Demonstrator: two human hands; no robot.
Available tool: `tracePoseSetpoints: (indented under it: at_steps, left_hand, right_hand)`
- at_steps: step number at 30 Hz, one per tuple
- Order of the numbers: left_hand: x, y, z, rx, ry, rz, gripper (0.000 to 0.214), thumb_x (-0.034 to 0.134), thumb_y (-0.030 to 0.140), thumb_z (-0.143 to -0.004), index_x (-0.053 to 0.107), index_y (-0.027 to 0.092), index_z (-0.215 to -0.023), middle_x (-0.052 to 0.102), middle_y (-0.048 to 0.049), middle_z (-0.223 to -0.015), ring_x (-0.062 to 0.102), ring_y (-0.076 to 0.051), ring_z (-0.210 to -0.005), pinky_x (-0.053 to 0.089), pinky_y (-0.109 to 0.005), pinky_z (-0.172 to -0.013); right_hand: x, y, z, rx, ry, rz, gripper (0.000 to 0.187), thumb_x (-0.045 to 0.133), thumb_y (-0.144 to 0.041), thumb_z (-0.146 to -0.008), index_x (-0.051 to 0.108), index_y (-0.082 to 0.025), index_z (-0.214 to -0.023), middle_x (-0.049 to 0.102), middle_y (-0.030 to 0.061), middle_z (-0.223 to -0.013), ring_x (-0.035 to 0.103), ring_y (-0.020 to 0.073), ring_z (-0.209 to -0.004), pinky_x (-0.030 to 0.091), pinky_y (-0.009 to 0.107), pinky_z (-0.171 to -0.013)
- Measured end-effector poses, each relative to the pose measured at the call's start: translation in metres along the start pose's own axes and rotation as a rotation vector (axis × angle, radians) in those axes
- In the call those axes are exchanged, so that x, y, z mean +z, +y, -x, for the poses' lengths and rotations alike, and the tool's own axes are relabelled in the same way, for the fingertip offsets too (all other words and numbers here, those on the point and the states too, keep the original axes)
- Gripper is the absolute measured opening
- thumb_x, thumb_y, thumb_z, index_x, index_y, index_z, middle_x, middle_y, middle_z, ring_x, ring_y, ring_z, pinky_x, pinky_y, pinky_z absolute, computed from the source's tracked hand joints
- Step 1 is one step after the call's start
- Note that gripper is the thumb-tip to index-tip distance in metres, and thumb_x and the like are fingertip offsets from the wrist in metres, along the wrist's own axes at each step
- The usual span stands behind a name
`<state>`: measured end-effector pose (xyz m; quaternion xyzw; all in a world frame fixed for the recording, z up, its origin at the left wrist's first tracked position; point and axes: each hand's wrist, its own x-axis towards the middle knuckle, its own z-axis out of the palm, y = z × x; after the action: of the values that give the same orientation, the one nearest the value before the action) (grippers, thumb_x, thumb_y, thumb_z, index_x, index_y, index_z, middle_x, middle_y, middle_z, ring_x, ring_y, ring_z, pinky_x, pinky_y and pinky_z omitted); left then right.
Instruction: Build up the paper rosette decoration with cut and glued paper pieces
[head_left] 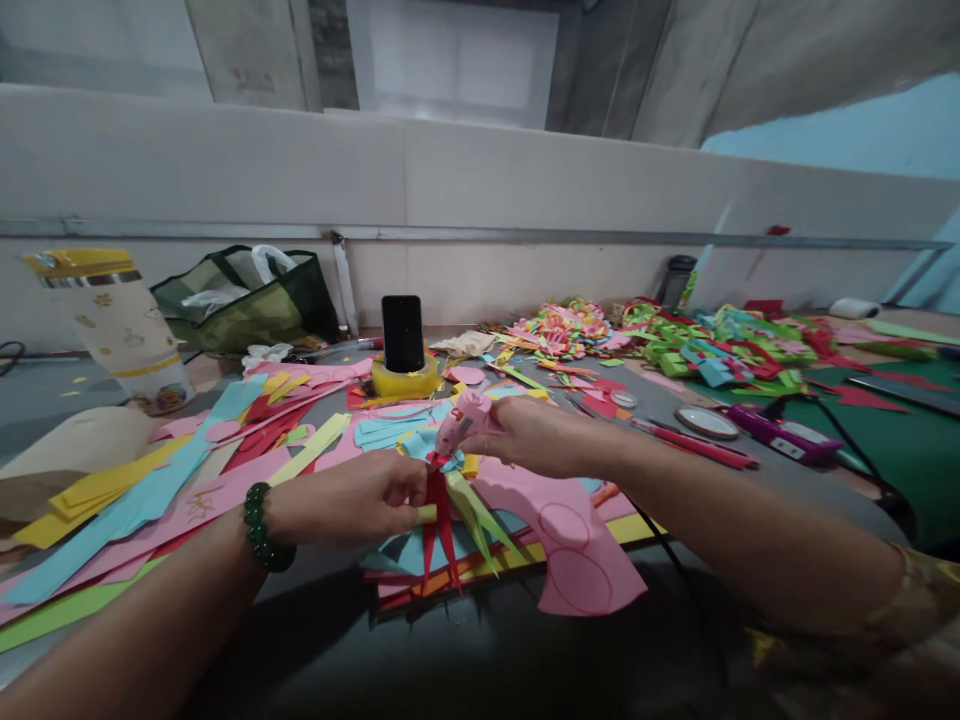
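My right hand (pixel 517 435) is closed around a pink glue gun (pixel 459 425), its tip pointing down at a cluster of coloured paper strips. Pinched in my left hand (pixel 360 498) is a small yellow-green paper strip (pixel 426 514), its end showing past the fingertips. Red pointed strips (pixel 442 535) and light green strips (pixel 476 512) hang down from the cluster, right beside my left fingers. Under the nozzle, the exact join is partly hidden by my hands. A pink paper sheet with drawn circles (pixel 574 555) lies below my right forearm.
A phone (pixel 403 335) stands in a yellow tape roll (pixel 405 378). Cut strips (pixel 187 450) spread across the left, beside a tumbler (pixel 120 330) and a green bag (pixel 255 300). Paper flowers (pixel 562 328) pile up at the back. A purple tool (pixel 784 435) with black cord lies right.
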<state>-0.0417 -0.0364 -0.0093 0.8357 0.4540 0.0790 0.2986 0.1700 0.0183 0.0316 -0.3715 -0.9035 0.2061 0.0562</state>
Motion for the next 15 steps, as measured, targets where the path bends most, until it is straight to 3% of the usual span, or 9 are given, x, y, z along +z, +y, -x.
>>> tracePoseSetpoints:
  at_steps: [3,5,11,13,15]
  left_hand:
    - [0.000,0.000,0.001,-0.006,-0.016,0.021,0.026,0.048,0.040,-0.083,0.040,0.020,-0.068,0.046,0.0035,-0.065,0.039,-0.012,-0.060,0.032,-0.023,-0.054]
    - [0.000,0.001,0.000,-0.003,-0.015,0.021,0.023,0.048,0.037,-0.082,0.041,0.020,-0.068,0.046,0.0035,-0.065,0.039,-0.012,-0.060,0.031,-0.023,-0.054]
    - [0.000,-0.002,-0.001,-0.003,-0.019,0.145,0.014,0.050,0.028,-0.078,0.044,0.020,-0.067,0.049,0.0034,-0.066,0.044,-0.011,-0.057,0.033,-0.022,-0.052]
    - [-0.001,-0.005,0.000,-0.006,-0.016,0.236,0.011,0.053,0.026,-0.076,0.048,0.020,-0.068,0.051,0.0037,-0.066,0.047,-0.012,-0.056,0.036,-0.022,-0.052]
    - [-0.004,-0.008,0.003,0.011,0.075,0.314,0.012,0.060,0.027,-0.072,0.053,0.020,-0.065,0.055,0.0033,-0.066,0.053,-0.013,-0.058,0.040,-0.022,-0.054]
  right_hand:
    - [-0.004,0.000,0.001,-0.008,-0.050,-0.061,0.034,0.051,-0.048,-0.087,0.071,-0.021,-0.092,0.060,0.0000,-0.067,0.050,0.0108,-0.056,0.036,0.021,-0.052]
    - [-0.007,0.000,0.003,-0.010,-0.014,-0.107,0.039,0.050,-0.051,-0.087,0.071,-0.019,-0.088,0.059,0.0003,-0.063,0.047,0.0094,-0.051,0.034,0.021,-0.047]
    - [-0.015,0.009,0.012,0.137,0.313,-0.202,0.049,0.052,-0.059,-0.082,0.068,-0.013,-0.073,0.043,-0.0033,-0.045,0.038,0.0079,-0.041,0.029,0.021,-0.039]
    - [-0.020,0.017,0.020,0.110,0.430,-0.273,0.047,0.055,-0.060,-0.080,0.067,-0.014,-0.077,0.044,-0.0042,-0.045,0.039,0.0077,-0.039,0.029,0.021,-0.039]
    - [-0.027,0.030,0.034,0.117,0.555,-0.296,0.047,0.058,-0.061,-0.076,0.064,-0.015,-0.076,0.047,-0.0038,-0.045,0.041,0.0078,-0.039,0.030,0.021,-0.040]
